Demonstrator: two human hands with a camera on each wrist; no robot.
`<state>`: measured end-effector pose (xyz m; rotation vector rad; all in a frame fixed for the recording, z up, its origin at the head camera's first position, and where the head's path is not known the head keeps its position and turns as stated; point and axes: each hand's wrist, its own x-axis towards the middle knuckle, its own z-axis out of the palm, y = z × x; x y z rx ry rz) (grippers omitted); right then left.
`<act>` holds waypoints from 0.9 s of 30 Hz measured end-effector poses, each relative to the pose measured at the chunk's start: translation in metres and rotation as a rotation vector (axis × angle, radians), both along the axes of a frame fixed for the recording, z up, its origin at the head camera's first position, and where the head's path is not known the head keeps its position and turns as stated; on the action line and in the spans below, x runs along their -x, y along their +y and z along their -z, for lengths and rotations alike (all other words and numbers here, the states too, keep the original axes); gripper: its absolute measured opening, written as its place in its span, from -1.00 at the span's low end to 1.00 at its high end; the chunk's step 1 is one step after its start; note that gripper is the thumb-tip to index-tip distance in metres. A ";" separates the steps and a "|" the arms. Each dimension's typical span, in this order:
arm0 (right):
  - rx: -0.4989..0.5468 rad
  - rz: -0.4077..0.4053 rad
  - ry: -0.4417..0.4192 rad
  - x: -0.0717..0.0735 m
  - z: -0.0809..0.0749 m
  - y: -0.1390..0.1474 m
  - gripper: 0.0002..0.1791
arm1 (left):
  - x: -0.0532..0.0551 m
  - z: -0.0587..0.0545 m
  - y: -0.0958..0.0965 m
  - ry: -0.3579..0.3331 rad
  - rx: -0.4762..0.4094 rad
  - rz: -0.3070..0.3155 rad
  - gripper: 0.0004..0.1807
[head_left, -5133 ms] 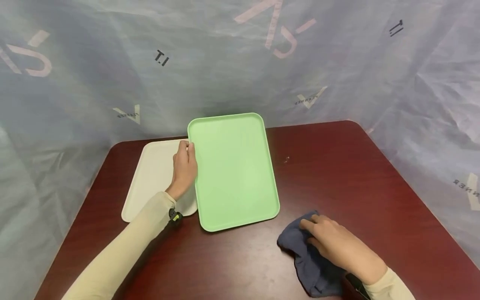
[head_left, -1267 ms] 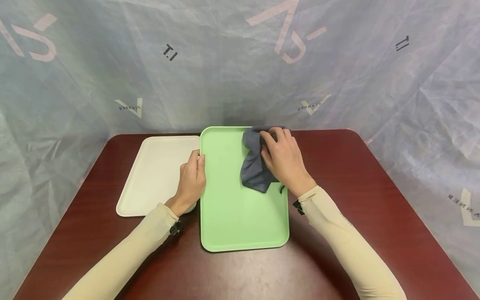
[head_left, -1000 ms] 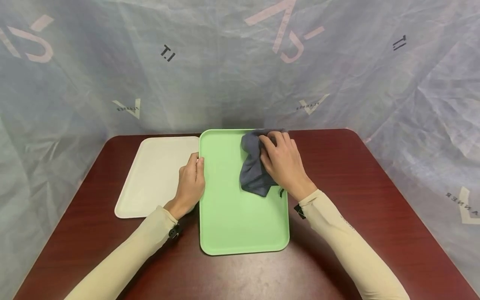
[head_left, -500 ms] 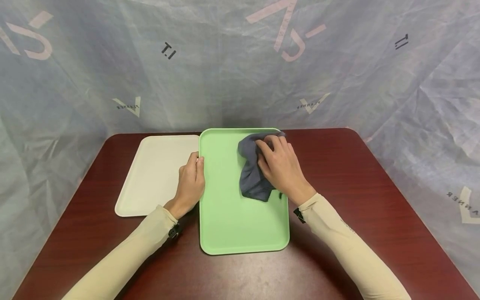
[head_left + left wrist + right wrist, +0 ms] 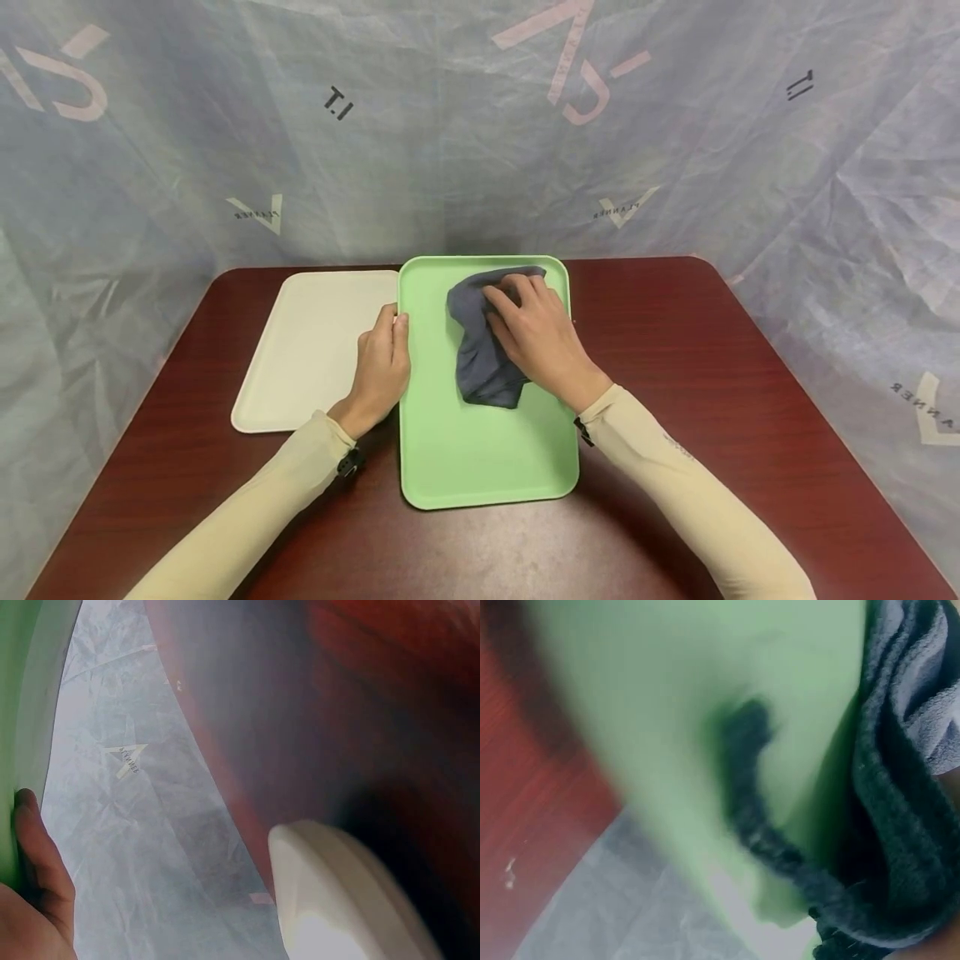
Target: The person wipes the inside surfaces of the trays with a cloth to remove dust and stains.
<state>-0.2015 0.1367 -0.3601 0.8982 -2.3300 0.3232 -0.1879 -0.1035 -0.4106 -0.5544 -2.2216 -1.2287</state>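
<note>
My left hand point(image 5: 381, 367) grips the left rim of a light green rectangular tray point(image 5: 487, 458), thumb on the inside of the edge. In the left wrist view, the fingers point(image 5: 51, 877) wrap against the tray's side point(image 5: 26, 712). My right hand point(image 5: 543, 342) holds a crumpled dark blue-grey cloth point(image 5: 483, 367) against the tray's upper half, fingers curled into the fabric. Close up in the right wrist view, the cloth point(image 5: 889, 795) hangs in folds, and a narrow dark end of it lies over the green surface point(image 5: 652, 682). The right fingertips are partly hidden by the cloth.
A cream tray point(image 5: 311, 350) lies on the dark red table point(image 5: 660, 350) at the left, its right side overlapped by the green tray and my left hand. A printed grey fabric sheet point(image 5: 450, 150) hangs behind the table and along its sides.
The cloth, on the table at the front right about five seconds ago, is now on the green tray. Over the last half second my right hand has slid it leftward. My left hand keeps its grip.
</note>
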 end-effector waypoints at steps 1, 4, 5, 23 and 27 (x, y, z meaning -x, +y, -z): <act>-0.002 -0.002 -0.003 0.000 0.000 -0.002 -0.68 | 0.000 0.000 0.000 0.003 -0.001 0.000 -0.64; -0.018 -0.004 0.002 0.001 -0.002 -0.007 -0.68 | 0.000 0.000 0.000 0.012 -0.006 0.003 -0.66; -0.025 -0.005 0.006 0.001 -0.003 -0.010 -0.68 | -0.001 0.000 0.000 0.015 -0.007 0.005 -0.66; -0.130 -0.016 0.044 0.004 -0.021 -0.076 -0.72 | 0.000 0.002 0.000 0.008 -0.008 -0.036 -0.69; -0.156 -0.013 0.046 0.002 -0.022 -0.075 -0.69 | 0.002 0.000 0.002 0.018 -0.012 -0.042 -0.71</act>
